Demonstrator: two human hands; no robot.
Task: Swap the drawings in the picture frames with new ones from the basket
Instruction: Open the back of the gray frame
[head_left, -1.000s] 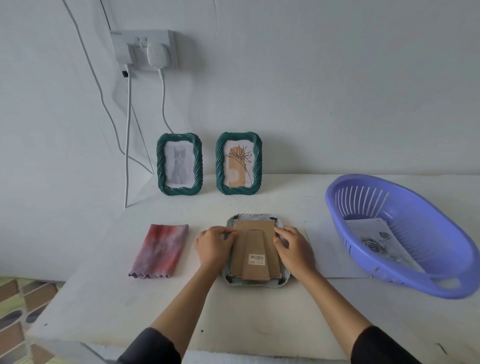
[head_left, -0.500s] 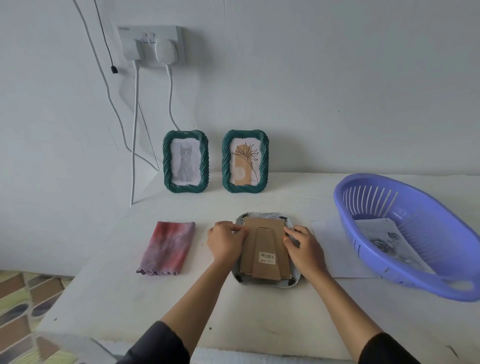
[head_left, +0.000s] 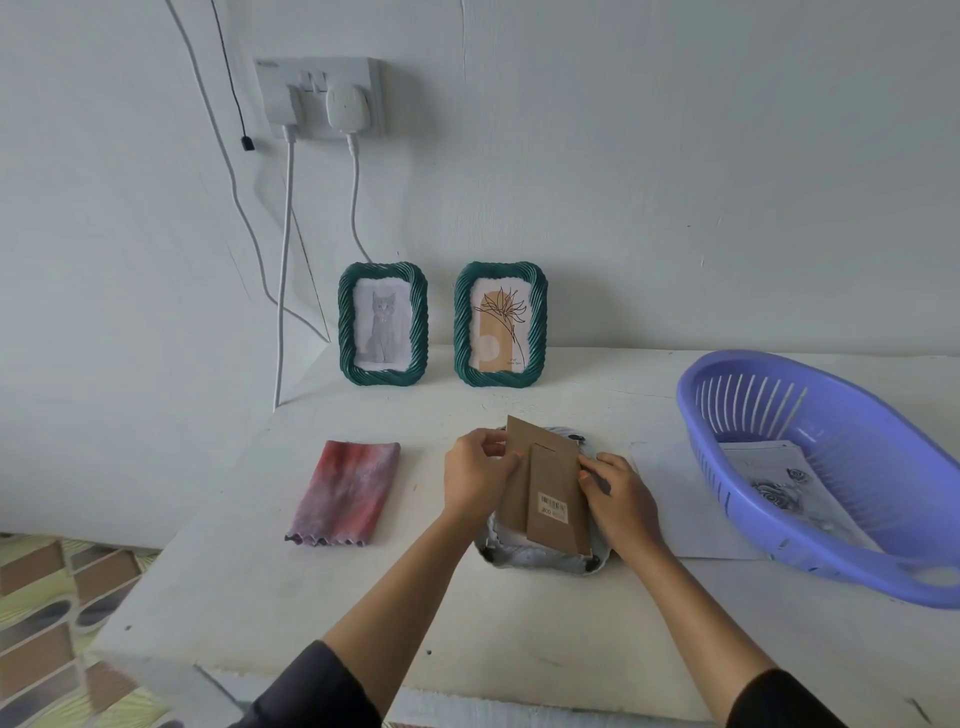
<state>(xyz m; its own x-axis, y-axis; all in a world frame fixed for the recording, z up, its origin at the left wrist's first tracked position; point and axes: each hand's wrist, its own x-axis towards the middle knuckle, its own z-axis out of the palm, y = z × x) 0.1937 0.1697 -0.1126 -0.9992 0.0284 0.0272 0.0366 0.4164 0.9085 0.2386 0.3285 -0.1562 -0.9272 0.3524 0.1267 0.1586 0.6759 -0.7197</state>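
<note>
White paint covered both the worktop (head_left: 519, 623) and the wall (head_left: 675, 182) behind it, and the worktop's surface showed small dark specks and scuffs near your forearms. Against the wall stood two green frames side by side, apart from each other: the left frame (head_left: 383, 325) held a grey cat drawing, the right frame (head_left: 501, 325) a line drawing of a plant over a tan shape. Above them a double wall socket (head_left: 319, 96) carried two white plugs, and their cables hung down to the worktop's left rear corner. A third frame (head_left: 540, 556) lay face down in front of you, pale and ribbed at its rim. Your left hand (head_left: 475, 480) pinched the left edge of its brown cardboard backing (head_left: 545, 493), which was tilted up off the frame at its far end; your right hand (head_left: 621, 496) had its fingers curled against the backing's right edge, a grip that pressed on the card. A barcode sticker sat low on the backing's stand flap. A red and purple folded cloth (head_left: 345, 493) lay to the left, well apart. A sheet of white paper (head_left: 675, 499) lay flat just right of your right hand, partly under the purple basket (head_left: 779, 545), which held printed drawings (head_left: 779, 478) showing roses. Patterned floor tiles (head_left: 47, 597) showed at lower left.
</note>
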